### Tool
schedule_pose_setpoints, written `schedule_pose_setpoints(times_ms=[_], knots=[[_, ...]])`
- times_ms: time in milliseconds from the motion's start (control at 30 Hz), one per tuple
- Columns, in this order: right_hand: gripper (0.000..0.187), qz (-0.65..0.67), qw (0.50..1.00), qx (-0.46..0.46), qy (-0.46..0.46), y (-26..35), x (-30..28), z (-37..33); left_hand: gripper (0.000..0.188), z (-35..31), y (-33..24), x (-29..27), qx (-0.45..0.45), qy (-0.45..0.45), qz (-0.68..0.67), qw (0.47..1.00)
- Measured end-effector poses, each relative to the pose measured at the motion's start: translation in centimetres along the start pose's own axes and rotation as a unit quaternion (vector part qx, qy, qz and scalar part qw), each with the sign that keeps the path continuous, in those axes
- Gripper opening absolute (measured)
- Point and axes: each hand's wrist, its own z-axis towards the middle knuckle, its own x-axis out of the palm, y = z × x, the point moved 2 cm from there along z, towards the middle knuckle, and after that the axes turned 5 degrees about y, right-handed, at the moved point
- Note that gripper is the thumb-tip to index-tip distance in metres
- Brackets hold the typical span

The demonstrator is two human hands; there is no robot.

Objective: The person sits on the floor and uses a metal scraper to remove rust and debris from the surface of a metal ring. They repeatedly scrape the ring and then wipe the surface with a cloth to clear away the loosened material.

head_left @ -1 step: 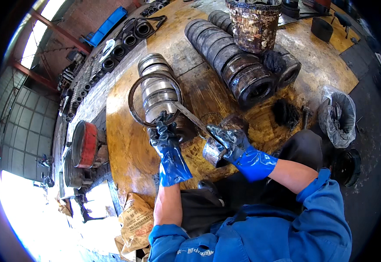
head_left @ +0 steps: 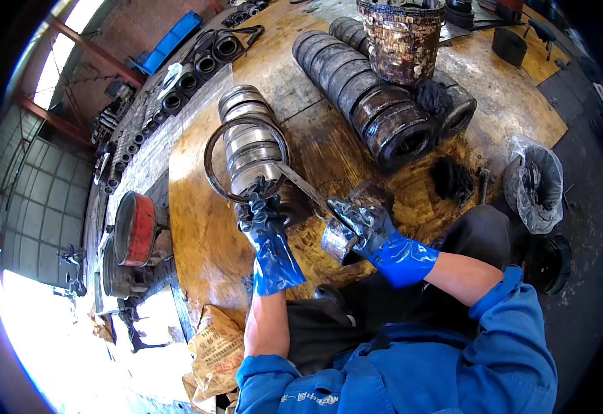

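My left hand (head_left: 263,224), in a dirty blue rubber glove, is closed around the lower right edge of a thin dark metal ring (head_left: 210,153), held up tilted. In my right hand (head_left: 367,229), gloved the same way, is a flat metal scraper (head_left: 303,184). Its blade points up and left, and the tip meets or overlaps the right side of the ring; which of the two I cannot tell. Behind the ring lies a row of shiny metal rings (head_left: 251,131). A short metal cylinder (head_left: 336,243) sits just below my right hand.
A row of dark, oily rings (head_left: 356,83) lies beyond my hands, beside a grimy bucket (head_left: 403,48). Black rags (head_left: 452,179), a bolt (head_left: 483,185) and a plastic-lined container (head_left: 534,183) are to the right. Red drum-like parts (head_left: 135,228) and a paper sack (head_left: 216,348) are at left.
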Motion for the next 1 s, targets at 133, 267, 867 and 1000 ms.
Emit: schedule_pose_setpoints(times_ms=[133, 267, 867, 1000], knots=[[0.049, 0.349, 0.929, 0.120, -0.008, -1.8, 0.7, -0.3, 0.034, -1.7, -1.2, 2.4, -0.022, 0.028, 0.041, 0.999], [0.046, 0.164, 0.978, 0.127, 0.011, 1.0, -2.0, 2.2, 0.034, -1.8, 0.2, -0.4, -0.019, 0.084, 0.043, 0.995], [0.060, 0.358, 0.919, 0.166, -0.006, -1.4, 2.8, -1.5, 0.030, -0.4, -0.3, 0.9, -0.005, -0.027, 0.055, 0.998], [0.061, 0.742, 0.612, 0.256, -0.095, -0.7, 2.8, -1.4, 0.032, -0.9, -0.4, 1.1, -0.035, -0.011, 0.086, 0.996]])
